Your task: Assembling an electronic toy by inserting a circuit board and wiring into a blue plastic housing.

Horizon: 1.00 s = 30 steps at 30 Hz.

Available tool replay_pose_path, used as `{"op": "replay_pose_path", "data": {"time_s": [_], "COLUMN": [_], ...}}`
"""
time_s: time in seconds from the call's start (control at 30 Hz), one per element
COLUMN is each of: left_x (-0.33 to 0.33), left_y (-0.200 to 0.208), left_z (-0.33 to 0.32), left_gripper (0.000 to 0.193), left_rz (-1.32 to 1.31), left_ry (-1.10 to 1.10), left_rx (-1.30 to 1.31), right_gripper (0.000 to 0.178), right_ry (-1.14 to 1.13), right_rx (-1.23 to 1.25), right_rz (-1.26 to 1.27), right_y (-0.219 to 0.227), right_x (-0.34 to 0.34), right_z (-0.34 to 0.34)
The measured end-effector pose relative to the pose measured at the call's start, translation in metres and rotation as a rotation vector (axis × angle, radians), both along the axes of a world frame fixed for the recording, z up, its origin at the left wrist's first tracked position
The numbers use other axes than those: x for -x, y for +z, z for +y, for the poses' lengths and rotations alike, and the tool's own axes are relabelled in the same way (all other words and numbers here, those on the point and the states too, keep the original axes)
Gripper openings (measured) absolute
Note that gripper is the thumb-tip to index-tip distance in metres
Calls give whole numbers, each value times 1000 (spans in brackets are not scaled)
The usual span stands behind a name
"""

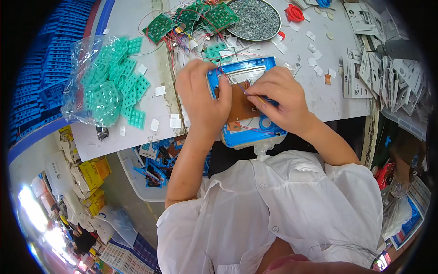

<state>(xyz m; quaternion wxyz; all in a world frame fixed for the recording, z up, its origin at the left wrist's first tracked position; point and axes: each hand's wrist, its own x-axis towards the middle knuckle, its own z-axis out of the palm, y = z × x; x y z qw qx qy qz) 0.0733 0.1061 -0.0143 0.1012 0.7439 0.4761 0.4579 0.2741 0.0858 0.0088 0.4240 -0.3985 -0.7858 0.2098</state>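
Observation:
A blue plastic casing (pixel 269 62) lies open-side up at the near table edge. Inside it sits a brown circuit board (pixel 240 106) with thin wires along its edges. My left hand (pixel 204 93) is closed round the casing's left side, its thumb beside the board; its far fingertips are partly hidden. Over the board's right part, my right hand (pixel 284 99) pinches a thin wire (pixel 247 92) between thumb and forefinger. A round blue speaker-like ring (pixel 266 122) shows in the casing's near right corner.
Green circuit boards (pixel 219 17) with loose wires and a round tray of small metal screws (pixel 279 26) stand beyond the casing. Green rubber keypads (pixel 129 89) spill from a clear bag at left. Blue casings (pixel 50 59) are stacked far left; white printed panels (pixel 360 75) at right.

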Motion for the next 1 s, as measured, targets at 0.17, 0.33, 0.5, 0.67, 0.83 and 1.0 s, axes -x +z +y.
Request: {"op": "replay_pose_path", "data": {"time_s": [0.17,0.33,0.5,0.67,0.83,1.0], "left_x": [11,2,12,31,30,28], "left_y": [7,7,1,9,29,23], "left_z": [-20,-19,-16,-16,-34,-44], "left_gripper": [49,60,58,54,52,49], "left_rz": [266,152,160,422,468,374], "left_ry": [-289,-192,-360,-512,-483,-432], "left_rx": [33,233,191,162,203,200], "right_gripper": [11,13,24,19,24,26], "right_ry": [-2,-1,220,458,160,212], "right_rx": [332,578,-203,-6,-20,281], "right_rz": [162,385,-193,-195,-197,-204], "right_y": [0,0,3,24,13,1], "right_x": [3,1,10,3,4,27], "right_z": [5,5,9,26,82,116]}}
